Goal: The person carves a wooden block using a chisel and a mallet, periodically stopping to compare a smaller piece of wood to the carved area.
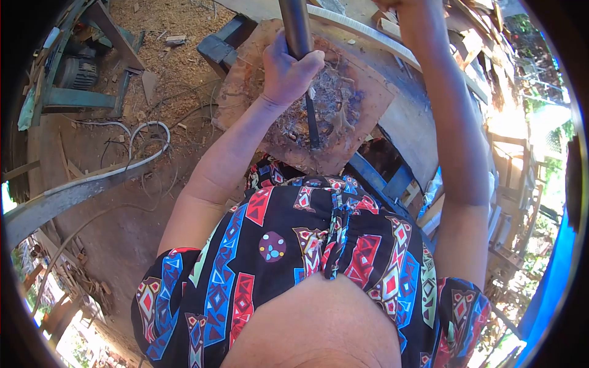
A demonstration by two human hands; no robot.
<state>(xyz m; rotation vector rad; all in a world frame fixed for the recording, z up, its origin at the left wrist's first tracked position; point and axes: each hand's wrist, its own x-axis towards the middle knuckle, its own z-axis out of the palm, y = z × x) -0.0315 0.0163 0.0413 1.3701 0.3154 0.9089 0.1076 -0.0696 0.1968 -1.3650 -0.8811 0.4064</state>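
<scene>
My left hand (287,75) is wrapped around a long dark tool. Its thick upper part is a round dark shaft (296,27), and below my fist a narrow flat bar (312,126) reaches down. The lower end meets a brown square board (375,101), whose middle is caked with rough, pale and dark residue (334,110). My right hand (411,3) is at the top edge of the view, mostly cut off, with the arm stretched forward past the board. Its fingers and anything in them are hidden.
Sawdust (162,27) and wood scraps cover the ground at upper left, near a motor (76,72) in a green frame. A pale hose (150,126) and cables loop at left. Blue metal framing (392,181) shows beside the board. Stacked wood (509,159) stands at right.
</scene>
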